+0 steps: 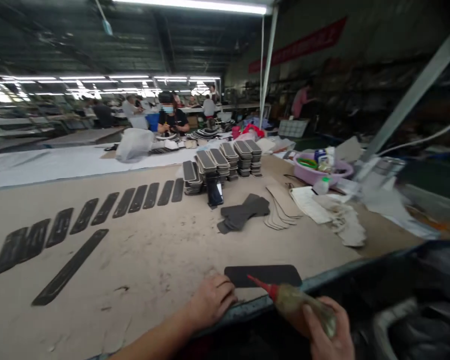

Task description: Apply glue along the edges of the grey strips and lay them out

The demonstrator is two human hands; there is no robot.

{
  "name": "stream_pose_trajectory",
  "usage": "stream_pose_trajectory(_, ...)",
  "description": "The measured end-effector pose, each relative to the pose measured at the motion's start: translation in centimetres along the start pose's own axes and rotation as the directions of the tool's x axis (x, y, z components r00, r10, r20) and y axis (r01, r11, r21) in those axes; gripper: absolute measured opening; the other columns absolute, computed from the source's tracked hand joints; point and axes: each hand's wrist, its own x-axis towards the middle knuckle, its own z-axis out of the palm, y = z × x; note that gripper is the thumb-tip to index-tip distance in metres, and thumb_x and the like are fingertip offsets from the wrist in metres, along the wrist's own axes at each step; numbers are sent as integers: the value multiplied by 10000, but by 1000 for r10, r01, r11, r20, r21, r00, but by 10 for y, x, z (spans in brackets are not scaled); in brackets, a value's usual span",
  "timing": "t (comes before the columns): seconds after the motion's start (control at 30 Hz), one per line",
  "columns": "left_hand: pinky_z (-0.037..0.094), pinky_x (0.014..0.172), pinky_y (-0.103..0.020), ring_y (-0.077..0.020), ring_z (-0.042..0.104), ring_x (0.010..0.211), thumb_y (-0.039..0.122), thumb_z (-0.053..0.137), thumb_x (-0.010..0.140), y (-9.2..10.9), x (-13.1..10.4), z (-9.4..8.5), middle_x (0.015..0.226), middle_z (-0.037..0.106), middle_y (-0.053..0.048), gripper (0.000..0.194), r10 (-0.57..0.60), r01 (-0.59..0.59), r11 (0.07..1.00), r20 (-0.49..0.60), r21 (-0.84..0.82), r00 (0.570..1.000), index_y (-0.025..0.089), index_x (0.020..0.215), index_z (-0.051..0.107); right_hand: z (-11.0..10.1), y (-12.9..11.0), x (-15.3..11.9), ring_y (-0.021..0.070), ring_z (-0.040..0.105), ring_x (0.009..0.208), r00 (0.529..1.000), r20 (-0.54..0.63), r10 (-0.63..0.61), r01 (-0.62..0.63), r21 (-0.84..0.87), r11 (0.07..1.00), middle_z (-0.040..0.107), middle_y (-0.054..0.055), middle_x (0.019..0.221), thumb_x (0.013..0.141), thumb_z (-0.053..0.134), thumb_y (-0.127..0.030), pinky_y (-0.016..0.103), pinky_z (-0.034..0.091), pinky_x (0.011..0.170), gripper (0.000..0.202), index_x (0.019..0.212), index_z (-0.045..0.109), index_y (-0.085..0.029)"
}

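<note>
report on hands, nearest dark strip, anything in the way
Right hand gripping bottle. Left hand at left end of dark strip. Red nozzle hiding part of strip.

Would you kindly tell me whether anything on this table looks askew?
One long dark strip lies apart from the row of shorter pieces, and the loose dark sheets lie crossed, unlike the tidier stacks.

And here's the dark panel, a long, flat strip with rounded corners, lying lengthwise along the near edge of the worktable. Over it comes the squeeze bottle, murky olive-yellow, held aslant, its slim red nozzle aimed away across the panel's dark face! Tip touching or just above? Can't tell from here.
</note>
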Motion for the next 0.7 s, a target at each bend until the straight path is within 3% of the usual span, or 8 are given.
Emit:
stream_pose_trajectory(0.17, 500, 848, -338, -191, 551, 946, 169, 391, 936, -17, -2, -13, 1020, 616, -94, 283, 19, -18, 1000, 47, -20, 999, 170, 1114, 611, 36, -6, -3, 188, 579, 757, 964, 71, -256, 263, -117, 958, 581, 26, 877, 831, 623, -468, 280, 480, 657, 325, 1000, 527, -207)
stream_pose_trajectory(0.33, 481, 847, -331, -168, 550, 908, 137, 364, 945, -33, 7, -16, 950, 635, -77, 299, 113, -109, 992, 72, -59, 991, 166, 1028, 650, 53, -5, -8, 182, 557, 782, 886, 159, -436, 453, -90, 887, 546, 31, 889, 885, 587, -353, 283, 471, 690, 202, 1004, 510, -209)
stream_pose_trajectory(0.57, 465, 795, -308, -151, 541, 826, 149, 362, 957, -33, 10, -11, 879, 622, -68, 298, 133, -131, 989, 25, -68, 991, 156, 922, 658, 72, -3, -9, 186, 540, 812, 840, 214, -498, 518, -47, 854, 521, 46, 910, 900, 571, -262, 297, 477, 718, 157, 1017, 489, -195)
stream_pose_trajectory(0.7, 467, 786, -317, -158, 536, 830, 152, 391, 949, -34, 9, -10, 882, 623, -69, 272, 118, -116, 991, 32, -68, 992, 155, 913, 660, 72, -4, -8, 182, 537, 812, 829, 214, -516, 538, -55, 841, 517, 45, 903, 909, 560, -256, 291, 475, 717, 133, 1001, 488, -193)
